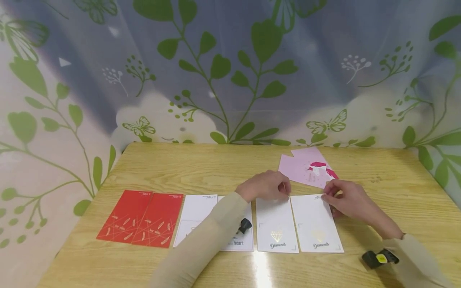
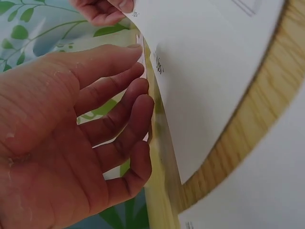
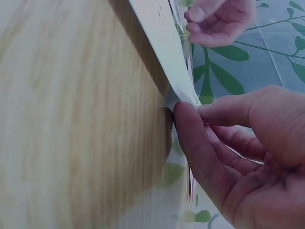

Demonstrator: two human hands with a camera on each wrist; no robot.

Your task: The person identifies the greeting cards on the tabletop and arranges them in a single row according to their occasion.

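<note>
Two white cards marked "Diamonds", each with a gold diamond drawing, lie side by side on the table. My right hand (image 1: 351, 202) pinches the top right corner of the right Diamonds card (image 1: 315, 222); in the right wrist view, the card (image 3: 164, 52) bends up at the thumb and forefinger. Over the top edge of the left Diamonds card (image 1: 275, 220) is my left hand (image 1: 265, 185), close to the gap between the two cards. In the left wrist view, that left hand (image 2: 71, 124) has loosely bent fingers beside the white card's edge, with nothing gripped.
Overlapping pink cards (image 1: 299, 170) lie behind the Diamonds cards. Two red cards (image 1: 158, 220) are at the left. Between red and Diamonds sit two white cards (image 1: 196, 206) with lettering, partly covered by my left sleeve. A leaf-patterned curtain (image 1: 230, 100) hangs behind the wooden table (image 1: 201, 168).
</note>
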